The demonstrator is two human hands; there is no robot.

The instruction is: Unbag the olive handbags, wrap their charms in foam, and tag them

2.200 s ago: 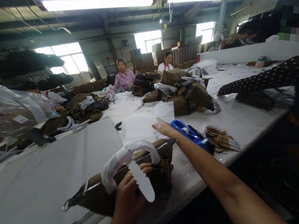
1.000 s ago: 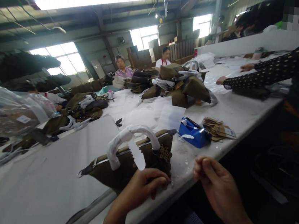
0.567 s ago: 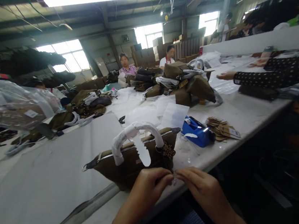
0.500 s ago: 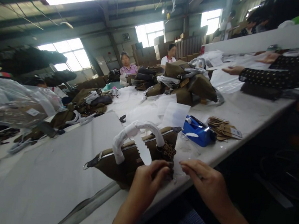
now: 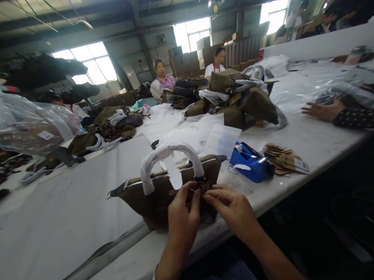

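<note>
An olive-brown handbag [image 5: 152,204] stands upright on the white table, its handles [image 5: 172,149] wrapped in white paper. A dark, patterned charm [image 5: 204,185] hangs at the bag's right front, below one handle end. My left hand [image 5: 185,212] pinches at the charm's left side, thumb and fingers together. From the right, my right hand [image 5: 233,207] meets it with fingertips closed on the charm's edge. My fingers hide part of the charm and whatever small piece may lie between them.
Right of the bag are a blue tape dispenser [image 5: 249,161] and a stack of brown tags [image 5: 282,160]. More olive bags [image 5: 242,103] lie piled farther back. A co-worker's hand [image 5: 325,109] rests by clear plastic at right. A plastic-wrapped bundle [image 5: 35,128] sits at left.
Both my hands have moved up to the charm, the right one coming left to meet the other. The co-worker's hands at right have lowered onto a plastic-covered item.
</note>
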